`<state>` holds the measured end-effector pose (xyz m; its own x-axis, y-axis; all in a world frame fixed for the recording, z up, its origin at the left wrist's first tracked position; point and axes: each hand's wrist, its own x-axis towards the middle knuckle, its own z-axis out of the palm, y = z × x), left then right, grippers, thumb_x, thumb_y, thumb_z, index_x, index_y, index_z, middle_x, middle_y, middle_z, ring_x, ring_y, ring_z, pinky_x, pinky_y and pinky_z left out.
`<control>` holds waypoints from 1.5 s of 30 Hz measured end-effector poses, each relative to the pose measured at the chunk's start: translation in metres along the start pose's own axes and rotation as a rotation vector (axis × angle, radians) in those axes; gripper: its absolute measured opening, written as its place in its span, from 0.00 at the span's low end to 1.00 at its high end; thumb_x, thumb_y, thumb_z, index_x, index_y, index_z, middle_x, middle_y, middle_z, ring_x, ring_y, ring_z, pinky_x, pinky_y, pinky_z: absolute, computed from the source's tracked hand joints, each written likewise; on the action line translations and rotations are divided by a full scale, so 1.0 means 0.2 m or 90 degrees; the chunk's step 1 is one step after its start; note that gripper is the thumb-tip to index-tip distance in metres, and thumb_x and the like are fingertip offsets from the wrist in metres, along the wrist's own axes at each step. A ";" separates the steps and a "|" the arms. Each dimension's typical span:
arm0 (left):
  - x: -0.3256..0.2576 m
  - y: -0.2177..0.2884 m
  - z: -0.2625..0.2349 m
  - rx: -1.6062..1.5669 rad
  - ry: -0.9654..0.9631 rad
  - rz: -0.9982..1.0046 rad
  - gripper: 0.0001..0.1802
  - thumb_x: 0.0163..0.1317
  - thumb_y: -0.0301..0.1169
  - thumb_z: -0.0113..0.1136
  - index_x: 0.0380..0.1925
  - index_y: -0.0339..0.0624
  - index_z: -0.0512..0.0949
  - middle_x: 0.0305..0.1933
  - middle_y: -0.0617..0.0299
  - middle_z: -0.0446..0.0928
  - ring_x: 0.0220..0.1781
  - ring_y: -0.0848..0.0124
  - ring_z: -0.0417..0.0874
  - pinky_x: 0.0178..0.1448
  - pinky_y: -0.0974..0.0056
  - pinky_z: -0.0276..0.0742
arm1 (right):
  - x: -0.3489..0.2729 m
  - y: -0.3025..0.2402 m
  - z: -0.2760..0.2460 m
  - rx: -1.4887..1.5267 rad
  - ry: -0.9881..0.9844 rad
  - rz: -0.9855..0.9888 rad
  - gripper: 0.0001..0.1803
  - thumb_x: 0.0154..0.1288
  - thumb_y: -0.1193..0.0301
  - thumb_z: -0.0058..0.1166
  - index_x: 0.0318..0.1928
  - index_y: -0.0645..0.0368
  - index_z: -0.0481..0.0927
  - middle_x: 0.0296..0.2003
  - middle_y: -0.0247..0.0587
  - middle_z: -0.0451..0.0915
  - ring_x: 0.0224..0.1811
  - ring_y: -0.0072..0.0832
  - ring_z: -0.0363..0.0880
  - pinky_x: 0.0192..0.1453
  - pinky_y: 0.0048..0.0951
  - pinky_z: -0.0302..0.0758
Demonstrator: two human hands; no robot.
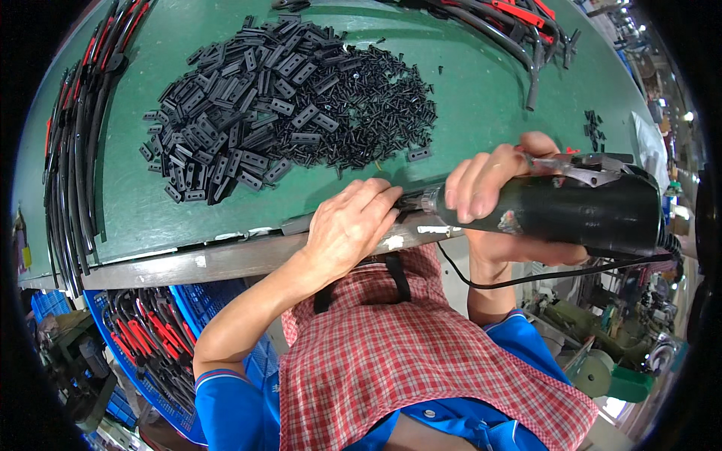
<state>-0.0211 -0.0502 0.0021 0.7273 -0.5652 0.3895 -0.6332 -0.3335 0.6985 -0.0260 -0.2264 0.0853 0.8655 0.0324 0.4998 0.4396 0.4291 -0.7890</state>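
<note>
My right hand (489, 184) grips a black power screwdriver (594, 214), held level with its tip pointing left at the table's front edge. My left hand (350, 225) presses down on a long dark strip (297, 223) lying along that edge, fingers curled right beside the tool's tip. The part under the fingers is hidden. A thin black cable (526, 278) hangs from the tool across my checked apron.
A big heap of small black plastic clips (278, 105) covers the middle of the green table (466, 83). Long black and red strips (75, 150) lie at the left and at the far right (519, 30). A blue crate of strips (150, 331) stands below left.
</note>
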 end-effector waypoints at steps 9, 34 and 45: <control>0.01 0.01 0.00 0.001 0.029 0.021 0.15 0.53 0.25 0.64 0.43 0.39 0.79 0.40 0.55 0.77 0.39 0.56 0.81 0.41 0.58 0.78 | 0.06 0.01 -0.11 0.296 -0.006 0.040 0.53 0.51 0.36 0.59 0.65 0.64 0.60 0.21 0.33 0.68 0.22 0.26 0.69 0.28 0.30 0.67; 0.73 -0.66 -1.22 0.451 0.030 -0.269 0.14 0.62 0.31 0.53 0.44 0.35 0.80 0.42 0.48 0.81 0.46 0.53 0.81 0.52 0.59 0.75 | -0.37 -0.06 -0.67 0.441 0.677 0.111 0.34 0.70 0.39 0.35 0.60 0.54 0.67 0.26 0.34 0.67 0.28 0.26 0.66 0.37 0.34 0.68; 1.60 -0.83 -0.41 0.321 -0.011 -0.012 0.16 0.55 0.26 0.63 0.45 0.41 0.76 0.33 0.52 0.80 0.33 0.63 0.81 0.40 0.61 0.76 | -0.34 -0.08 -0.69 0.449 0.669 0.079 0.35 0.71 0.40 0.33 0.60 0.57 0.64 0.28 0.37 0.69 0.31 0.29 0.69 0.41 0.38 0.69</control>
<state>0.3380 -0.1129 0.0600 0.7381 -0.5666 0.3663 -0.6722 -0.6642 0.3272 -0.0579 -0.3591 0.0144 0.8059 -0.4838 -0.3413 0.4000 0.8699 -0.2885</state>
